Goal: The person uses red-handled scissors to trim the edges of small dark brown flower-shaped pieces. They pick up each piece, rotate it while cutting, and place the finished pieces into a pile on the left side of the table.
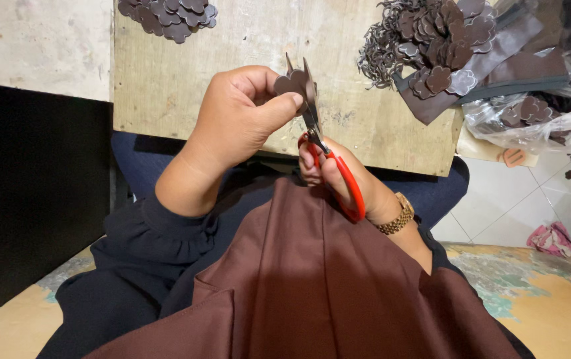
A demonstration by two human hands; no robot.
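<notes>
Head view: just below the wooden board [179,80], a small brown flower piece [290,84] is pinched tight by the left hand [239,116] and red-handled scissors [329,156] are gripped tight by the right hand [345,183].

Red-handled scissors [331,166]; dark brown flower cutout [292,84]; brown cloth [312,286]; gold watch [398,216].

Red-handled scissors [329,163], blades up, biting a brown flower-shaped cutout [291,84]

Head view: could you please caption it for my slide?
Left hand holds a brown flower-shaped piece while right hand trims it with red-handled scissors.
</notes>
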